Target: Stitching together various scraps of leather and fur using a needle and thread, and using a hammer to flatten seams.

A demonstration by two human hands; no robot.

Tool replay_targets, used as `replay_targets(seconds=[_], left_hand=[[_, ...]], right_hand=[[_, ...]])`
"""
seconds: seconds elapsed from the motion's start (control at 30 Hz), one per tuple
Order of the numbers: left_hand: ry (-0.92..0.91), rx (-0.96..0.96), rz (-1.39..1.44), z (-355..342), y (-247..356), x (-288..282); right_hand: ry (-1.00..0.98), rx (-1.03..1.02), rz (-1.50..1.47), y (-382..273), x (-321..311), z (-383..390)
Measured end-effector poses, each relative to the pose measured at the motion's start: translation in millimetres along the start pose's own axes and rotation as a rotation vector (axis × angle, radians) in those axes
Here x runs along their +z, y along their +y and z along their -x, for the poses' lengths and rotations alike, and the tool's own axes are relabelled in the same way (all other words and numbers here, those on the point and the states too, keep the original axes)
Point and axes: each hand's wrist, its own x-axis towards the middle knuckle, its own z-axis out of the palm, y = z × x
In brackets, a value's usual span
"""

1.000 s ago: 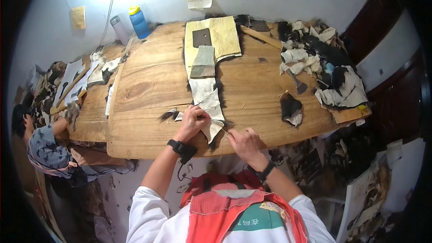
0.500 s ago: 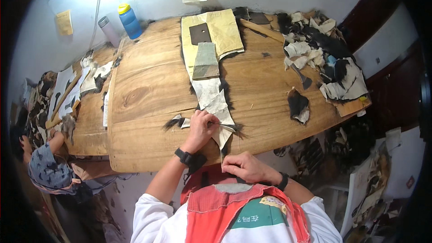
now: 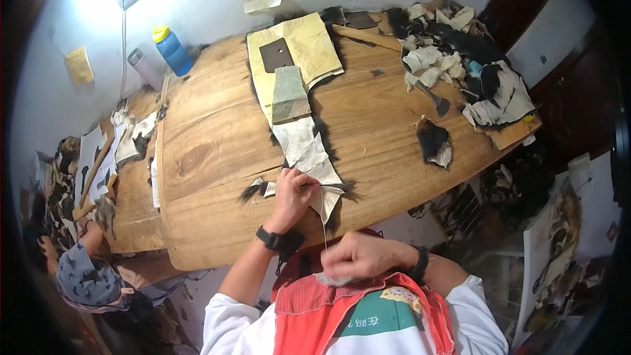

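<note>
fur strip under hand stitching, near edge of bench

- long pale strip of hide pieces with black fur fringing its edges [image 3: 309, 151]: laid skin side up on the broad wooden workbench [image 3: 210, 151]; long axis from the far middle of the bench down toward the near edge, its near end at the hands.
- thin pale sewing thread [image 3: 324, 223]: drawn taut from the strip's near end down and back toward the body.
- left hand [image 3: 290, 196]: resting on the strip's near end, fingers curled and pinching the hide at the seam; black wristband behind it. nearer of the two to the strip, touching it.
- right hand [image 3: 358, 256]: off the bench, close to the chest, fingers closed in a fist on the thread's end; needle too small to make out. strip lying forward and slightly left of it, apart from it.
- small black fur scrap [image 3: 253, 190]: just left of the left hand.
- yellowish paper pattern sheet with dark rectangle [image 3: 296, 52]: at the strip's far end.
- loose black-and-white pelt piece [image 3: 434, 141]: to the right, well apart.
- heap of black and white fur offcuts [image 3: 460, 59]: far right corner.
- blue bottle with yellow cap [image 3: 173, 49] and grey flask [image 3: 143, 69]: far left, by the wall.
- another person in a blue patterned sleeve [image 3: 85, 276]: low at the left, beside the bench.
</note>
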Motion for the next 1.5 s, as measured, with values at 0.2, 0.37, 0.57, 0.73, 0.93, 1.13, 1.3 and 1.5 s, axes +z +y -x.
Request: replay_targets(seconds=[0.2, 0.37, 0.57, 0.73, 0.93, 1.13, 1.3, 1.5], left_hand=[[-0.429, 0.310, 0.294, 3, 38, -29], [-0.166, -0.067, 0.029, -20, 19, -6], [-0.223, 0.057, -0.217, -24, 6, 11], [-0.173, -0.050, -0.028, -23, 8, 5], [-0.582, 0.201, 0.394, 7, 45, -29], [-0.085, -0.104, 0.006, -7, 22, -5], [-0.156, -0.089, -0.069, -14, 7, 2], [-0.329, 0.156, 0.014, 0, 23, -19]], right_hand=[[0.763, 0.233, 0.180, 94, -51, -5], [0.756, 0.232, 0.466, 78, -19, 0], [0.715, 0.041, 0.831, 34, 6, 11], [-0.032, -0.057, 0.235, 10, 3, 13], [0.826, 0.019, 0.093, 68, -36, 1], [0.797, 0.226, 0.573, 88, -17, 4], [0.031, -0.033, 0.501, 22, 6, 18], [0.664, -0.085, 0.190, 38, -14, -1]])
